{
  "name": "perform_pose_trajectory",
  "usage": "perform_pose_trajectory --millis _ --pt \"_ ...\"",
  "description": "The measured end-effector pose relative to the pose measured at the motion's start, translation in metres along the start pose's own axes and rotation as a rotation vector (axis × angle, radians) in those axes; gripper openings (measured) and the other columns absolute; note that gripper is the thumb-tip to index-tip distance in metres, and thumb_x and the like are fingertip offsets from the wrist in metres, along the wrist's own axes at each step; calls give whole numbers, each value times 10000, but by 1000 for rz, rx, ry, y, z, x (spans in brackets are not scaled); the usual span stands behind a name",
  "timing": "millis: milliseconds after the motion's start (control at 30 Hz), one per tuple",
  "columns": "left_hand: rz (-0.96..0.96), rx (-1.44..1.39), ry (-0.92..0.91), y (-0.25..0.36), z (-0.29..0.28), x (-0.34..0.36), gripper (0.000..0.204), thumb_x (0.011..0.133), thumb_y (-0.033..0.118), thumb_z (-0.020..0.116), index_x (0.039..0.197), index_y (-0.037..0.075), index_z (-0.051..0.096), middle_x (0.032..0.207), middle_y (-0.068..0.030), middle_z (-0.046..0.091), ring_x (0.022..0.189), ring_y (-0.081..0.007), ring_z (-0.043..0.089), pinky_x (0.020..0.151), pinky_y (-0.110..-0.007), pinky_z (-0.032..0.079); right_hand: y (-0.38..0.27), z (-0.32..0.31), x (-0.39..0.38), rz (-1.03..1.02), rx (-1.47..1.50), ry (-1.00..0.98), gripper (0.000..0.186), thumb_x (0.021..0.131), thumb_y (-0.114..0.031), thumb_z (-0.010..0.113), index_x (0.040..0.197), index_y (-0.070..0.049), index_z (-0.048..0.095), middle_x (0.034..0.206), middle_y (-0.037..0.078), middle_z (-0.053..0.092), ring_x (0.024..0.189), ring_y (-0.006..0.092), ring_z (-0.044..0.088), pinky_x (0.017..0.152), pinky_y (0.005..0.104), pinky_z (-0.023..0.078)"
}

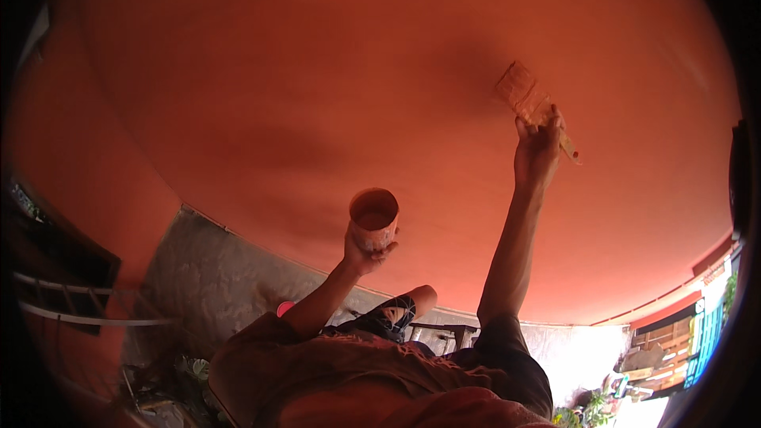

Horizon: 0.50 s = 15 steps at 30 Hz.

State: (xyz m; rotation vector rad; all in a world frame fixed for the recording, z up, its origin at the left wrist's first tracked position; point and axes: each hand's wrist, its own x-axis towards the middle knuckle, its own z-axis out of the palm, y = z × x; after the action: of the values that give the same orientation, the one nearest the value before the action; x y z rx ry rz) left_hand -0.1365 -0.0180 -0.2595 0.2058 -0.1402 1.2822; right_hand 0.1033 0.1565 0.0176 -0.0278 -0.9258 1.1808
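Step in hand, by the look of it: brushing the orange-red painted wall (317,63). Your right hand (539,147) grips a wide, flat, paint-coated brush with a pale handle (525,93), fingers closed around its middle; bristles project up-left beyond the fingertips, handle end emerges below right. Bristle contact with the wall: cannot tell. Your left hand (367,257) cups an open-topped, paint-smeared round container (375,235), fingers curled about its lower part, mouth above them. Next stroke likely calls for bristles laid flat, container kept level.
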Motion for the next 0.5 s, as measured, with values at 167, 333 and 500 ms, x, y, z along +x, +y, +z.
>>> perform_pose_trajectory --millis 167,333,500 --pt "88 64 1 29 -3 -21 622 903 514 574 1376 112 539 1213 -197 595 755 -283 525 428 -226 456 24 57 27 -96 57 -111 301 999 -92 613 1286 -53 530 1231 125 616 1113 269 652 924 406 591" --pt "92 22 -60 37 -6 -23 581 937 468 550 1369 79 557 1210 -202 577 749 -280 516 439 -219 453 47 104 16 -166 -293 -137 302 891 -55 715 1159 -31 579 1094 112 633 961 230 674 835 433 611" --pt "64 45 -35 38 -4 -25 586 935 486 554 1358 81 569 1208 -200 586 729 -277 524 435 -222 451 5 53 47 -581 -679 138 238 907 -142 720 1086 9 680 1012 92 667 932 181 638 850 325 528"
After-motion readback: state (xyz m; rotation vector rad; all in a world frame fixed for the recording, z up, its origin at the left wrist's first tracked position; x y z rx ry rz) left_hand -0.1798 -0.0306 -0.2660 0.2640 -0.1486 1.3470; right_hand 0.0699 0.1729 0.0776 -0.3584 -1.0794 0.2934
